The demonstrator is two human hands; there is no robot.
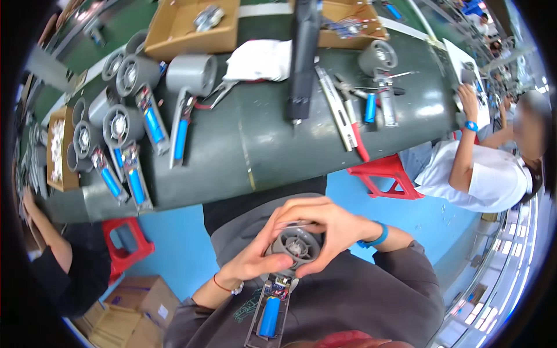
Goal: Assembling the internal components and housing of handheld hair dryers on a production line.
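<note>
Close to my body, both hands grip the round housing of a grey handheld fan point(296, 248). My left hand point(255, 260) closes on its left side, the thumb across the front. From the right, my right hand point(332, 229) wraps over the top, thumb at the lower rim. Finned, pale inner parts show within the ring. The fan's opened handle point(268, 325) hangs below, exposing a circuit board with wires and a blue cylindrical battery point(269, 317). My fingers hide the back of the housing.
A dark green bench point(232, 139) holds several similar grey fans point(123, 125) at left. A black electric screwdriver point(303, 75) hangs over the middle. Red-handled pliers point(355, 124), a cutter knife point(336, 107) and another fan point(377, 57) lie right. Co-workers sit both sides; red stools point(387, 174) stand below.
</note>
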